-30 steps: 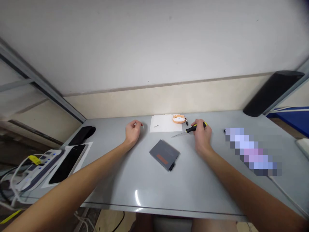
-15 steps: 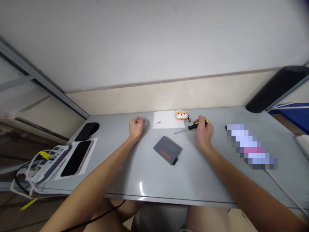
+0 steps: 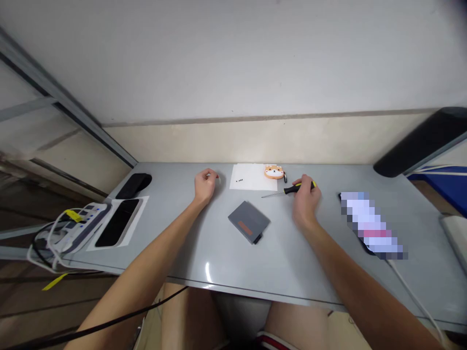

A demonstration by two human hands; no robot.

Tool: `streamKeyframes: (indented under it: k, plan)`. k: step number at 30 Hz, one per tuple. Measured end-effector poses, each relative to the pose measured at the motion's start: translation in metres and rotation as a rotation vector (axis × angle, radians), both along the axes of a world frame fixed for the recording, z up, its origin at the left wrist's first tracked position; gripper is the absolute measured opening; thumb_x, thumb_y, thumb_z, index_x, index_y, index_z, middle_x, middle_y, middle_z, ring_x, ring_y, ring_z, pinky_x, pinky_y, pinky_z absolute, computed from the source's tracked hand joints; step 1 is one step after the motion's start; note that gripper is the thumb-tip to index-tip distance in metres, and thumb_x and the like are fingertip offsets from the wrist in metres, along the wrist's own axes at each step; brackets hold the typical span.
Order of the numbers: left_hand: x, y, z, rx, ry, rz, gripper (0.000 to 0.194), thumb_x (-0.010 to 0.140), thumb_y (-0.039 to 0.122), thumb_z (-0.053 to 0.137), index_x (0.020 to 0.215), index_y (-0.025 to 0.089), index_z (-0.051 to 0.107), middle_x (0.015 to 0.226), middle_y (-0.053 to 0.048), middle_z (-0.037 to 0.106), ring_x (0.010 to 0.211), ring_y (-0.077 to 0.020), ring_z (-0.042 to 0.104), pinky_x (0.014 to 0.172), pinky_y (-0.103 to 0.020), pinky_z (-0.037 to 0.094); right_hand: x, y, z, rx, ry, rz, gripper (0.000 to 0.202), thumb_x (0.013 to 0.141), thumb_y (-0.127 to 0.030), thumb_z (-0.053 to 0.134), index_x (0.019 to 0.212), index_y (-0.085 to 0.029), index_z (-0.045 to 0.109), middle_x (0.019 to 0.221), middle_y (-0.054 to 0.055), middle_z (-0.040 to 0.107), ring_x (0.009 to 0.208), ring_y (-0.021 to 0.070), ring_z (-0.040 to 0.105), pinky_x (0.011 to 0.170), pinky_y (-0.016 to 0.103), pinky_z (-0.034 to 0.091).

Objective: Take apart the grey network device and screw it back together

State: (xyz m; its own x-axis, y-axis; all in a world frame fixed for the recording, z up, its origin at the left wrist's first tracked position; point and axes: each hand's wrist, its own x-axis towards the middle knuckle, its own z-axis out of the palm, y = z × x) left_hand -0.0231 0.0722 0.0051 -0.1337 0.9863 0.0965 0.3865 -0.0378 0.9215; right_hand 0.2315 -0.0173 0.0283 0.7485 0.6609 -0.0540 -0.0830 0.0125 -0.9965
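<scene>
My right hand (image 3: 307,199) rests on the desk, closed around a screwdriver (image 3: 292,188) with a black and yellow handle. Its thin metal shaft points left, toward the sheet of white paper. My left hand (image 3: 205,186) lies on the desk left of the paper, fingers curled in; whether anything is inside them is hidden. Between my forearms sits a flat dark grey box (image 3: 249,221) with an orange-brown patch and a small black piece sticking out at its near corner. Several tiny black screw-like bits (image 3: 239,180) are on the white paper (image 3: 255,183).
An orange animal-face case (image 3: 274,172) overlaps the paper. Rightward lies a lit phone (image 3: 372,226) with a white cable; behind it leans a black cylinder (image 3: 412,146). Leftward are a dark phone (image 3: 117,222), a power strip (image 3: 82,226) with cables and a black object (image 3: 133,185).
The camera view has tilted and shifted slightly. Both hands keep practically the same pose, the screwdriver still in my right hand. The grey box and screw-like bits look unmoved on the desk.
</scene>
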Motion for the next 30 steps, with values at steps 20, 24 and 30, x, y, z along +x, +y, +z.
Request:
streamKeyframes:
  k: [20,24,30]
  plan:
    - [0.0076,-0.0044,0.0086,0.013,-0.07,0.08,0.014,0.073,0.026,0.054,0.06,0.022,0.052,0.048,0.006,0.029,0.046,-0.0105,0.027,0.048,-0.025,0.019,-0.0015,0.0017,-0.0066,0.086,-0.144,0.016,0.031,0.085,-0.04,0.05,0.059,-0.024,0.055,0.058,-0.004,0.043,0.062,0.0151,0.043,0.061,0.03,0.034]
    - [0.0074,-0.0042,0.0081,0.033,-0.076,0.098,0.014,0.072,0.026,0.054,0.059,0.021,0.052,0.05,0.005,0.033,0.048,-0.0104,0.028,0.05,-0.025,0.02,0.0,0.0035,-0.0087,0.063,-0.142,0.005,0.032,0.088,-0.038,0.05,0.059,-0.024,0.055,0.058,-0.003,0.046,0.063,0.0158,0.047,0.062,0.03,0.036]
    - [0.008,-0.0036,0.0079,0.055,-0.085,0.105,0.015,0.071,0.025,0.053,0.057,0.021,0.053,0.048,0.005,0.033,0.048,-0.011,0.029,0.05,-0.026,0.021,-0.0004,0.004,-0.0096,0.051,-0.141,-0.018,0.033,0.089,-0.036,0.05,0.059,-0.024,0.056,0.057,-0.003,0.046,0.06,0.0163,0.046,0.059,0.031,0.035]
